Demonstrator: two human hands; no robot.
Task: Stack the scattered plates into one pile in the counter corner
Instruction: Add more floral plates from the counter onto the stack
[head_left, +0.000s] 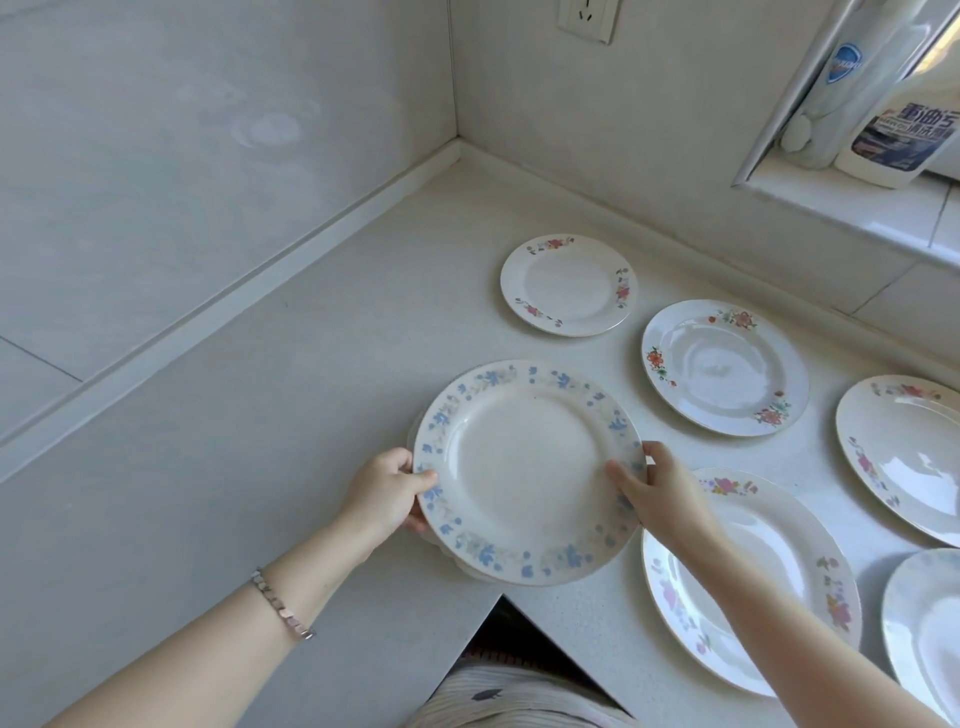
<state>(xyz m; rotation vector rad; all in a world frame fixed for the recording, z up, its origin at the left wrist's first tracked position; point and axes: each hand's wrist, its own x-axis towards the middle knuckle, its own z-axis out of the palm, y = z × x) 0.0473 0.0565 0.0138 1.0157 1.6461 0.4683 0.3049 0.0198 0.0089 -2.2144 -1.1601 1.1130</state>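
Pale worktop (311, 415): left hand (384, 493) and right hand (657, 491) pinch blue plate (524, 467) by opposite rims, a sound hold; likely stiff, slick, breakable.

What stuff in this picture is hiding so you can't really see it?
Head view:
1) Pile under the blue-flowered plate: that plate covers it, so how many plates it holds is unclear.
2) Left hand: its fingers vanish beneath the plate.
3) Far-right plate and bottom-right plate: cut off by the frame's right edge.
4) Bottle on the sill: partly out of frame, label too blurred to read.
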